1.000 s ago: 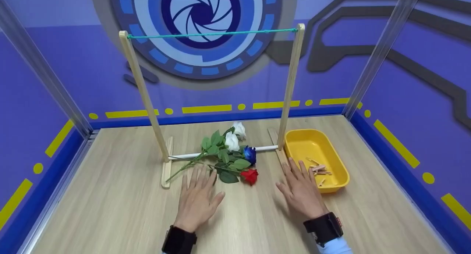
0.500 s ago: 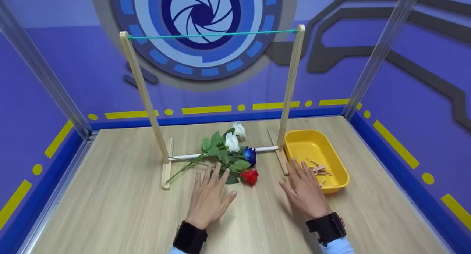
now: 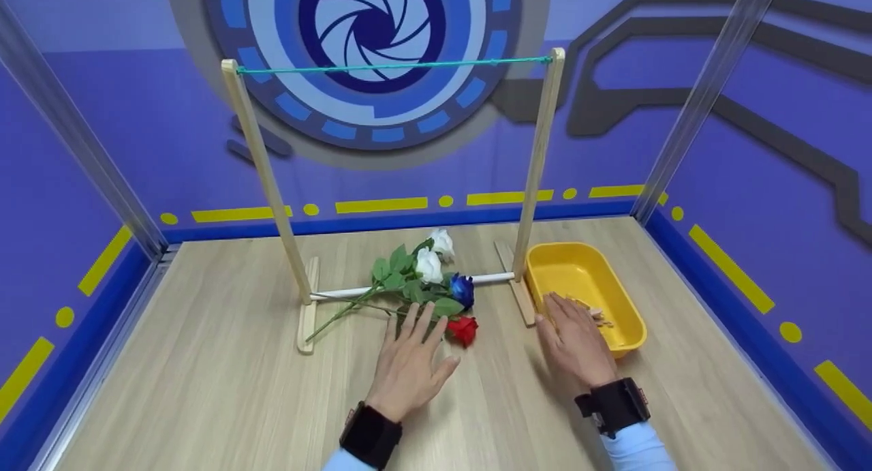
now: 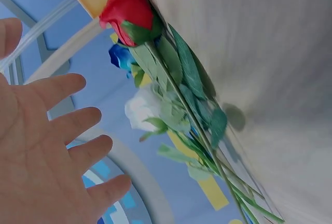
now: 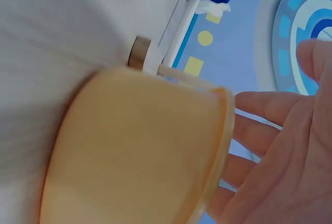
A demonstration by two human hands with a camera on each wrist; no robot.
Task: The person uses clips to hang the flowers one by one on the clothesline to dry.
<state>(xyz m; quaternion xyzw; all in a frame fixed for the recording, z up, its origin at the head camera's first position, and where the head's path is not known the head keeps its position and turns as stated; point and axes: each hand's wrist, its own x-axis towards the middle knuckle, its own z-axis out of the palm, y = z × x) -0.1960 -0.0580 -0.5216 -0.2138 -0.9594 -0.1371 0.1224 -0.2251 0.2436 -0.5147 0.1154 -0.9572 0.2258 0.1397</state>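
My left hand (image 3: pixel 410 372) hovers with spread fingers just in front of the flower stems, holding nothing. A red rose (image 3: pixel 463 330) lies to the right of its fingertips, with a blue rose (image 3: pixel 462 291) and two white roses (image 3: pixel 429 265) behind. In the left wrist view the palm faces the red rose (image 4: pixel 129 16) and its long stem. My right hand (image 3: pixel 579 341) reaches over the near left rim of a yellow tub (image 3: pixel 630 321), fingers extended and empty. Small wooden clothespins (image 3: pixel 599 315) lie in the tub, partly hidden by that hand.
A wooden frame stands behind the flowers, with a left post (image 3: pixel 266 178), a right post (image 3: pixel 538 164) and a green string (image 3: pixel 395 66) tied across the top. Its white crossbar (image 3: pixel 340 293) runs under the stems. Printed walls (image 3: pixel 409 178) enclose the table (image 3: pixel 204 362).
My left hand has moved right, toward the red rose. The right hand has shifted slightly right, its fingers now over the tub. Flowers, frame and tub stay in place.
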